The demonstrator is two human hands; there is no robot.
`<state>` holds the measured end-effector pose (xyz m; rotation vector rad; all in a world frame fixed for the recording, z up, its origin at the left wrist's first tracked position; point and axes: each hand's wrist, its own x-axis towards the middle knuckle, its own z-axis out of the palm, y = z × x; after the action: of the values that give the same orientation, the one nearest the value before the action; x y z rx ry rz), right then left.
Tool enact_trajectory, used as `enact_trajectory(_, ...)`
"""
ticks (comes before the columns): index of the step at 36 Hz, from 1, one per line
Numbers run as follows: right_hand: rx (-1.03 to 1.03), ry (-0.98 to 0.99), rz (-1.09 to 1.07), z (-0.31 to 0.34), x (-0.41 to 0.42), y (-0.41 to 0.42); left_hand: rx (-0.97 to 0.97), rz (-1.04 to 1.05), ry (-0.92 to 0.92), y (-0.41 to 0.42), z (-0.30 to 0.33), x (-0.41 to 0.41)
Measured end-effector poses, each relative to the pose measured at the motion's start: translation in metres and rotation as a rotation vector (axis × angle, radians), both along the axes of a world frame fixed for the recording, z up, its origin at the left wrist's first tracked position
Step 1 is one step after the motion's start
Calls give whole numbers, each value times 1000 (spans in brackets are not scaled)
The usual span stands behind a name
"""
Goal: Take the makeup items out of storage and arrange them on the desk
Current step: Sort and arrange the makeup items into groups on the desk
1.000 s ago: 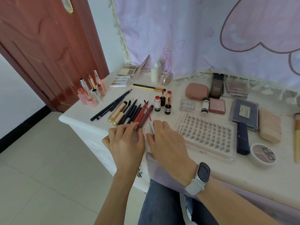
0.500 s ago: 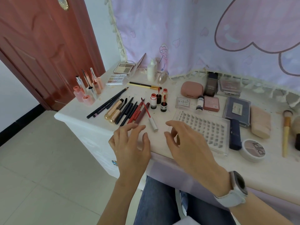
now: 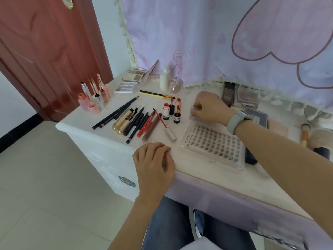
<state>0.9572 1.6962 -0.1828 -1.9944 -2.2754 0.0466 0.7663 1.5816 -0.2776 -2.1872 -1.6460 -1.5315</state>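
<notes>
Right hand [image 3: 210, 110] reaches far over the lash tray [image 3: 212, 143] — fingers pinching a small clear case [image 3: 193, 112] lying beside the lip tints. Left hand [image 3: 155, 159] rests loose, holding nothing, at the desk [image 3: 207, 170] near edge — farther from the case.

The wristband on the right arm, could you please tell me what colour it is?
Pale grey. The wristband shows best in the head view, just behind the right hand.

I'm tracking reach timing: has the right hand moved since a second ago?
Yes. The right hand has gone from the desk's near edge, beside the lash tray, to the tray's far end, onto a small clear case.
</notes>
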Motion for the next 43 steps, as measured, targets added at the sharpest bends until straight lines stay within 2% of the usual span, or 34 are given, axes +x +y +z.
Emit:
enact_trajectory(9,-61,-81,31,-2,2,14,13,2,-34,3,-1,1)
enact_trajectory(14,-24,-90,30,-4,1,18,16,-4,-31,3,-1,1)
enact_trajectory(24,-77,-19,7,-9,7,22,-8,-27,-97,4,-5,1)
enact_trajectory(43,47,-128,-100,-16,-8,23,-13,-24,-95,4,-8,1)
